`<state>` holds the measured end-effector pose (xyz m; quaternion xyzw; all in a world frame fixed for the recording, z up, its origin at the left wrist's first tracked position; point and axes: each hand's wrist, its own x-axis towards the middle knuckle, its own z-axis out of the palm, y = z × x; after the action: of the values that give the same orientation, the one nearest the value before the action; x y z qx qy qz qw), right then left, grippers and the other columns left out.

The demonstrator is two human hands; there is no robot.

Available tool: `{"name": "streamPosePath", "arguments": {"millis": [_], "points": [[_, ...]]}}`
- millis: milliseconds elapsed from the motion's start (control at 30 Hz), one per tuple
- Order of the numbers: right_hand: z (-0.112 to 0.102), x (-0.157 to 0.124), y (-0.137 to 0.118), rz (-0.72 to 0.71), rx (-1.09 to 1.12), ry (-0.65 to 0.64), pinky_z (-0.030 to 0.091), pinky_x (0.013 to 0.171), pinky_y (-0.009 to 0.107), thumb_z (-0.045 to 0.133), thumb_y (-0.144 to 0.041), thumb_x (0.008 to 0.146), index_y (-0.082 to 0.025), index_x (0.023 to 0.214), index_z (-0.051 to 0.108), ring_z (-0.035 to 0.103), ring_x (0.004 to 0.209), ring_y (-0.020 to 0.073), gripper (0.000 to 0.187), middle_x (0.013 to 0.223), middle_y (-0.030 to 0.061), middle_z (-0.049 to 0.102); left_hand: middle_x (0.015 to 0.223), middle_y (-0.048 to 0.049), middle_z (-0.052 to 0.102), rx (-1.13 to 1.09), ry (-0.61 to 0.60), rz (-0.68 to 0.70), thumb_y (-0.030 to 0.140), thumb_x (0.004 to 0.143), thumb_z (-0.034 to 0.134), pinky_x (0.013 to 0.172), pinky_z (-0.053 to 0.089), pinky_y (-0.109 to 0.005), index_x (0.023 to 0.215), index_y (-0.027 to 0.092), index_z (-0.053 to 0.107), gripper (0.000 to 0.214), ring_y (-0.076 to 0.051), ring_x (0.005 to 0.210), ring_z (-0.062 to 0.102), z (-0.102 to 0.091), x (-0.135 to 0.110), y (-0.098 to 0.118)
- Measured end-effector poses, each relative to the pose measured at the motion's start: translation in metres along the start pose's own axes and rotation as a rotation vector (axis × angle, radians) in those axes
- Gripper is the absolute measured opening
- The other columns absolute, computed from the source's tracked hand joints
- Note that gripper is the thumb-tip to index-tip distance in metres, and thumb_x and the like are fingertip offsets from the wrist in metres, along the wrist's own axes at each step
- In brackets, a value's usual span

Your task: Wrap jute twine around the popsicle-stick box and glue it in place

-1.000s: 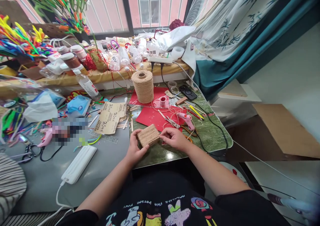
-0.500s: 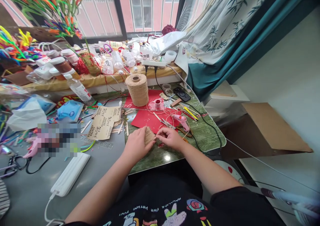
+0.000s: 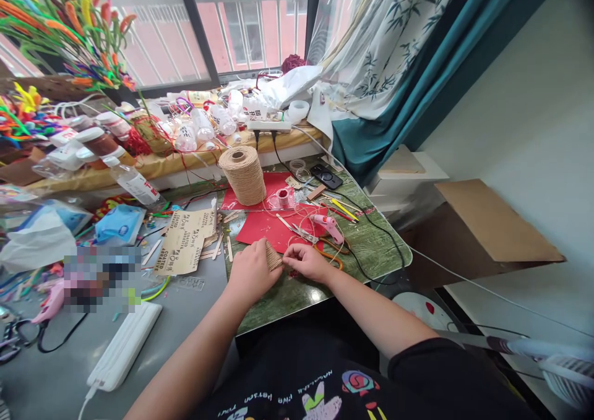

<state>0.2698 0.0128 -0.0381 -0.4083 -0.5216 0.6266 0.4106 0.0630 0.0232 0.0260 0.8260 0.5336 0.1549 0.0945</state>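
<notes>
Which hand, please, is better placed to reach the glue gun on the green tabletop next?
Probably the right hand: it is nearer the glue gun, while the left hand grips the twine-covered block.

Twine-wrapped block, apparently, in left hand

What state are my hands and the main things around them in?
Left hand: closed on the twine-wrapped block
Twine-wrapped block: held, partly covered
Right hand: pinched closed
Twine spool: standing on end
Phone: lying flat
Upper power strip: two plugs inserted
Pink glue gun past right hand: lying down
</notes>
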Motion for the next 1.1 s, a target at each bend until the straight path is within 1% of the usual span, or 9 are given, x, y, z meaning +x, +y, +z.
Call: {"name": "streamPosePath", "arguments": {"millis": [100,233,367,467,567,667,867,1000,1100], "points": [[0.0,-0.004,-0.006,0.016,0.021,-0.026,0.054,0.061,0.027,0.08,-0.06,0.082,-0.017,0.09,0.065,0.06,0.067,0.0141,0.046,0.079,0.0009,0.066,0.11,-0.015,0.071,-0.064,0.017,0.039,0.058,0.081,0.076,0.09,0.049,-0.048,0.13,0.021,0.055,0.064,-0.037,0.102,0.069,-0.002,-0.003,-0.004],[-0.001,-0.013,-0.022,-0.017,-0.019,-0.011,0.054,0.062,0.027,0.079,-0.057,0.084,-0.018,0.091,0.067,0.059,0.065,0.0135,0.042,0.075,-0.0012,0.062,0.132,-0.0125,0.063,-0.359,0.1,-0.015,0.049,0.081,0.079,0.102,0.05,-0.05,0.141,0.026,0.045,0.073,-0.034,0.12,0.064,0.0,-0.022,-0.007],[0.001,-0.018,-0.033,-0.07,-0.107,-0.031,0.053,0.062,0.027,0.077,-0.052,0.087,-0.018,0.09,0.068,0.057,0.063,0.0134,0.036,0.072,-0.002,0.058,0.142,-0.0127,0.052,-0.665,0.239,-0.02,0.038,0.081,0.079,0.115,0.044,-0.051,0.142,0.027,0.038,0.074,-0.031,0.135,0.055,0.021,-0.041,-0.012],[0.006,-0.017,-0.033,-0.101,-0.201,-0.025,0.05,0.06,0.027,0.074,-0.048,0.09,-0.018,0.092,0.069,0.056,0.061,0.0135,0.031,0.072,-0.0016,0.058,0.143,-0.0145,0.047,-0.801,0.275,-0.005,0.036,0.083,0.076,0.118,0.042,-0.053,0.139,0.026,0.033,0.071,-0.03,0.138,0.051,0.039,-0.051,-0.021],[0.013,-0.014,-0.033,-0.196,-0.381,0.003,0.045,0.061,0.027,0.071,-0.04,0.092,-0.019,0.09,0.071,0.053,0.063,0.0137,0.021,0.072,-0.0009,0.058,0.143,-0.0147,0.045,-0.823,0.272,-0.01,0.036,0.083,0.077,0.119,0.04,-0.056,0.137,0.026,0.032,0.071,-0.031,0.14,0.049,0.048,-0.059,-0.033],[0.019,-0.012,-0.036,-0.289,-0.522,0.014,0.043,0.063,0.028,0.07,-0.031,0.091,-0.02,0.088,0.071,0.051,0.065,0.0142,0.012,0.072,-0.0007,0.057,0.145,-0.0152,0.043,-0.828,0.26,-0.012,0.035,0.082,0.078,0.119,0.04,-0.056,0.138,0.026,0.032,0.073,-0.031,0.142,0.047,0.051,-0.066,-0.043],[0.022,-0.011,-0.044,-0.326,-0.638,0.015,0.042,0.066,0.029,0.067,-0.027,0.092,-0.021,0.087,0.071,0.052,0.066,0.015,0.009,0.072,-0.0006,0.056,0.146,-0.0158,0.043,-0.811,0.249,-0.024,0.033,0.081,0.079,0.12,0.039,-0.057,0.14,0.026,0.032,0.076,-0.032,0.142,0.048,0.051,-0.07,-0.048],[0.02,-0.01,-0.048,-0.258,-0.644,0.105,0.041,0.063,0.028,0.071,-0.026,0.087,-0.021,0.083,0.073,0.051,0.063,0.0141,0.007,0.068,-0.0016,0.056,0.147,-0.016,0.044,-0.795,0.25,-0.026,0.03,0.079,0.079,0.12,0.04,-0.056,0.14,0.026,0.032,0.077,-0.032,0.143,0.049,0.051,-0.071,-0.049],[0.019,-0.009,-0.047,-0.163,-0.58,0.139,0.039,0.057,0.026,0.073,-0.027,0.084,-0.021,0.081,0.073,0.047,0.056,0.0123,0.007,0.062,-0.0039,0.051,0.149,-0.0164,0.043,-0.709,0.223,-0.041,0.028,0.079,0.078,0.118,0.041,-0.055,0.138,0.026,0.033,0.074,-0.032,0.143,0.048,0.041,-0.071,-0.046]]}}
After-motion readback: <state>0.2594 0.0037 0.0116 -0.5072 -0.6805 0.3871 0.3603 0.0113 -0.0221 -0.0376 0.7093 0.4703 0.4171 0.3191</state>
